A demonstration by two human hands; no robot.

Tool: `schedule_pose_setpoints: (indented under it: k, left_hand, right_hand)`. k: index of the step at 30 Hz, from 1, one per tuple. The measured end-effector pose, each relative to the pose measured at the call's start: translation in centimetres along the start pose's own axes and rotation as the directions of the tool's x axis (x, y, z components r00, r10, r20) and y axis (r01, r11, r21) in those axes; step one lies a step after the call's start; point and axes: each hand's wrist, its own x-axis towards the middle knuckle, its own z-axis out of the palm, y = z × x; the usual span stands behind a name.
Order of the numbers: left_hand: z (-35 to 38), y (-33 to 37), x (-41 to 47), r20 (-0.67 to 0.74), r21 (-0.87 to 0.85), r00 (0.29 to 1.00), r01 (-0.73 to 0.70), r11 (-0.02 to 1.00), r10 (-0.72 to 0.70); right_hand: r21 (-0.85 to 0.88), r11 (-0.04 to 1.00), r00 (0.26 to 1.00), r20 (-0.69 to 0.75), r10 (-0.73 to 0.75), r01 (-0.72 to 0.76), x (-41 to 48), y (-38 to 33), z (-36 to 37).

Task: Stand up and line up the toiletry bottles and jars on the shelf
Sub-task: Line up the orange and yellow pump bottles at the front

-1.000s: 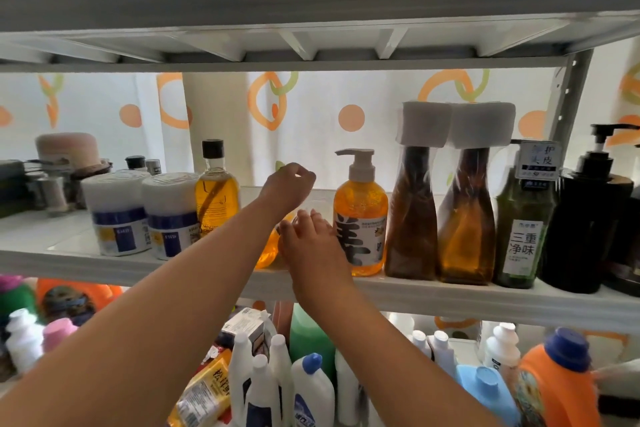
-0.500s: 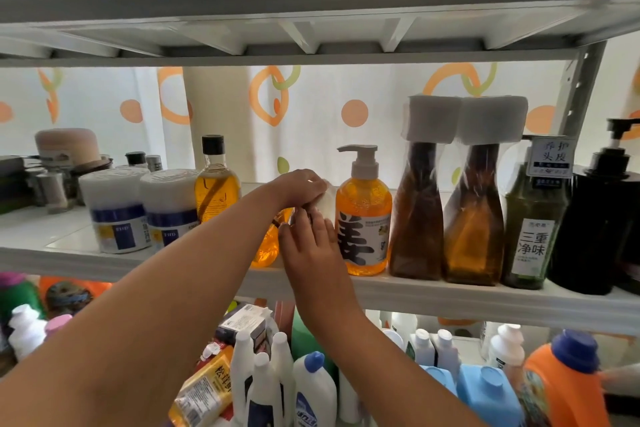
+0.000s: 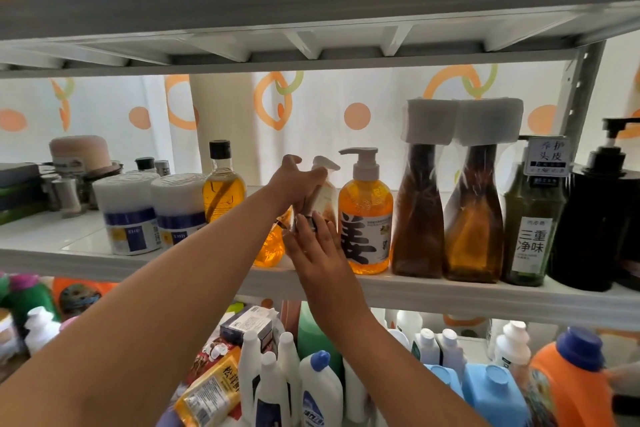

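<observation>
The left hand's (image 3: pixel 298 185) fingers (image 3: pixel 312 179) curl round the upper part of a leaning pump bottle (image 3: pixel 323 199). The right hand's (image 3: pixel 317 253) fingers (image 3: pixel 305 228) lie straight and together, pressed flat against its lower body.

The bottle is on the middle shelf (image 3: pixel 450 291), near the front edge, between a round amber bottle (image 3: pixel 223 192) with a black cap and an upright orange pump bottle (image 3: pixel 365 218), both filled with golden-orange liquid. It holds clear orange liquid too, and has a cream label and a white pump head tipped to the right.

Further right stand two brown bottles (image 3: pixel 419 218), a green bottle (image 3: pixel 531 229) and a black pump bottle (image 3: pixel 599 225).
</observation>
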Motion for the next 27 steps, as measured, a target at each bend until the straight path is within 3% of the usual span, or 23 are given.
schedule_pose_setpoints:
  k: [4, 15, 19, 27]
  left_hand:
    - [-0.5, -0.5, -0.1, -0.028, -0.125, 0.999, 0.012, 0.992, -0.016]
    - [-1.7, -0.8, -2.0, -0.022, -0.289, 0.979, -0.2, 0.936, 0.202]
    - [-1.9, -0.8, -3.0, 0.064, -0.284, 0.959, -0.248, 0.926, 0.276]
    - [-2.2, -0.5, -3.7, 0.076, -0.226, 0.948, -0.287, 0.931, 0.31]
  right_hand:
    - [0.011, 1.0, 0.999, -0.032, -0.026, 0.026, -0.3, 0.0, 0.1]
    - [0.028, 0.999, 1.0, 0.002, -0.021, 0.021, -2.4, 0.2, 0.3]
    - [0.032, 0.999, 0.998, 0.059, 0.007, -0.009, -3.5, 0.3, 0.9]
    - [0.068, 0.997, 0.987, 0.158, 0.017, -0.028, -3.5, -0.1, 0.5]
